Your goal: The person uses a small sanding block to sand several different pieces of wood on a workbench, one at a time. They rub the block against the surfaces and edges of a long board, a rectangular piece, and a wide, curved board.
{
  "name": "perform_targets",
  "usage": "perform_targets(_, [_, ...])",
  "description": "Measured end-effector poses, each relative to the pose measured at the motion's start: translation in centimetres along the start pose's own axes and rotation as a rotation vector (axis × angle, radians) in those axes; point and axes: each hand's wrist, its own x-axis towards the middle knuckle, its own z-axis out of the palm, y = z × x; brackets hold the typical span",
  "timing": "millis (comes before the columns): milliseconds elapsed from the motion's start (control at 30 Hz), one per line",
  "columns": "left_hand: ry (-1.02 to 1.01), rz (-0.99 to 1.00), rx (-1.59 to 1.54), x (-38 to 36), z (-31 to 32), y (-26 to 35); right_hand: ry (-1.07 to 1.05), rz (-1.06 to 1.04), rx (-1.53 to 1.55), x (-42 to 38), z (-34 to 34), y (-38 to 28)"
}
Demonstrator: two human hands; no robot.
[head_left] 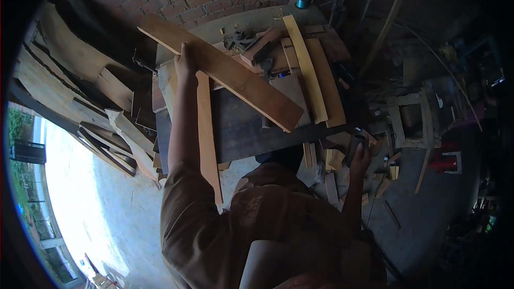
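My left hand [186, 63] grips a long, flat wooden board [235, 72] near its upper left end, with the thumb over its face. The board slants down to the right above a dark-topped workbench [235, 128]. At the right, past the bench's front edge, my right hand [361, 155] is closed around a dark tool [354, 147] whose kind I cannot make out. Under my left forearm, a narrow wooden strip [206, 128] reaches past the bench's front edge.
Long boards [308, 69] lie on the bench's right side, beside a wood block [289, 93] and a hand plane [259, 48]. A blue spool [302, 1] stands at the back. Curved slabs [69, 48] lean at left. Offcuts [334, 158] and a wooden stool [409, 120] are at right.
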Motion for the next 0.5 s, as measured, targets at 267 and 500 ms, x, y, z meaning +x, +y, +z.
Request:
perform_targets(267, [-0.713, 0.286, 0.515, -2.6, 8.3, 0.1, 0.021, 0.060, -0.064, -1.3, 0.4, -2.9])
perform_targets(500, [-1.242, 0.227, 0.855, -4.0, 13.1, -4.8, 0.085, -0.055, -0.073, -2.6, 0.3, -2.3])
